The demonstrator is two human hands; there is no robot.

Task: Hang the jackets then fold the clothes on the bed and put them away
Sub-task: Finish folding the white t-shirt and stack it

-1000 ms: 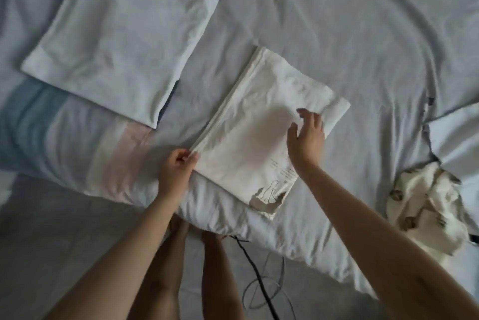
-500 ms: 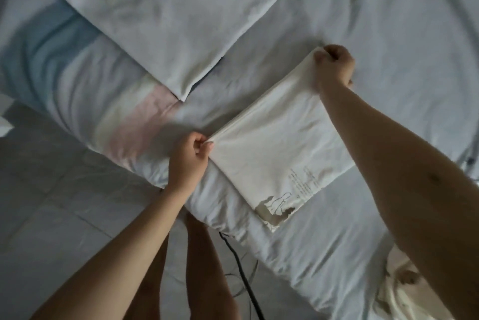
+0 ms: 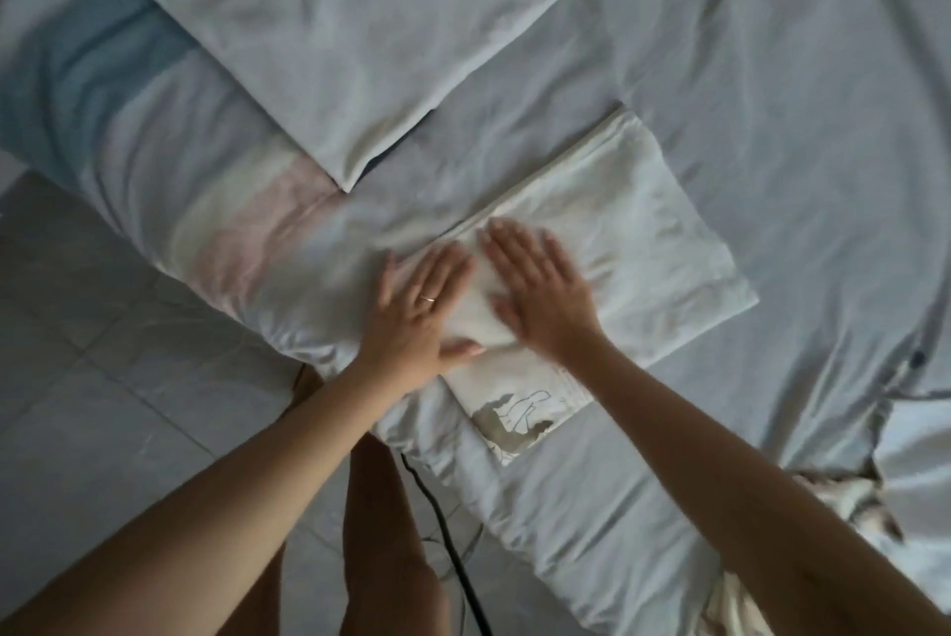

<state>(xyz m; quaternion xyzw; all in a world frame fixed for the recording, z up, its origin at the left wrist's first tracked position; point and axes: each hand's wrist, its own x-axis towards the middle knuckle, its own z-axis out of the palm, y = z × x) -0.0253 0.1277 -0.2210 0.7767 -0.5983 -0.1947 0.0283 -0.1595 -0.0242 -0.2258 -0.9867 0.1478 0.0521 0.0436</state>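
Moved: left hand [image 3: 417,311] and right hand [image 3: 540,298] quit corners of the shirt [image 3: 638,265], met side by side.
Grip: both apart, palms flat on shirt.
Shirt: lay on bed [image 3: 772,120] edge, long axis ran up-right from hands.

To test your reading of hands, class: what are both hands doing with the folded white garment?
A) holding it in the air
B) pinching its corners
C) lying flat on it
C: the left hand and right hand lie flat, fingers straight, on the folded white garment.
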